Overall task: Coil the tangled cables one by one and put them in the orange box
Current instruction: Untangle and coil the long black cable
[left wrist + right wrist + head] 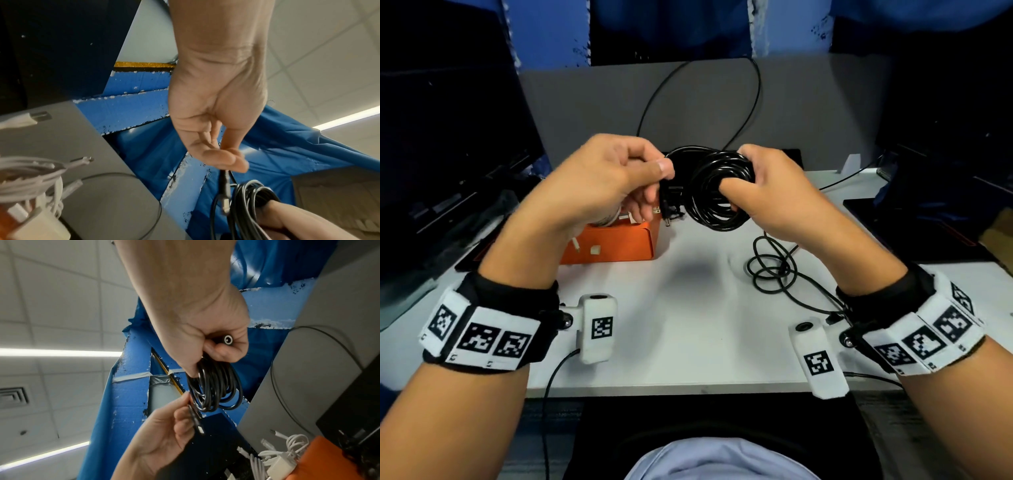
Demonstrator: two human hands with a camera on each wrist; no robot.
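- Nearest me on head cam: two wrist bands with printed markers, one camera pod per wrist, both over the near edge of the white desk point(688, 342).
- One loose black cable point(774, 270) lies tangled on the desk just under the right wrist; its far end runs behind the wrist, can't trace it.
- One orange box point(616, 245) sits on the desk left of centre, partly covered by the left hand. White cables point(277, 456) and a white charger block are already inside; they overlap too much for me to count.
- Right hand point(774, 195) is raised above the desk, fingers curled around one black coil point(719, 192), thumb through the loops. I read several turns; exact number unclear.
- Right wrist cam: one round barrel connector point(228, 339) pokes out of that fist.
- Left hand point(599, 181) is level with it, thumb and forefinger pinching the coil's free end point(224, 186) close beside the loops. The plug tip is motion-blurred, type unreadable.
- The coil is held in the air right of the box, not in it.
- Behind: one thin black cable point(722, 96) arcs up the grey partition; dark screens either side are cropped by the frame.
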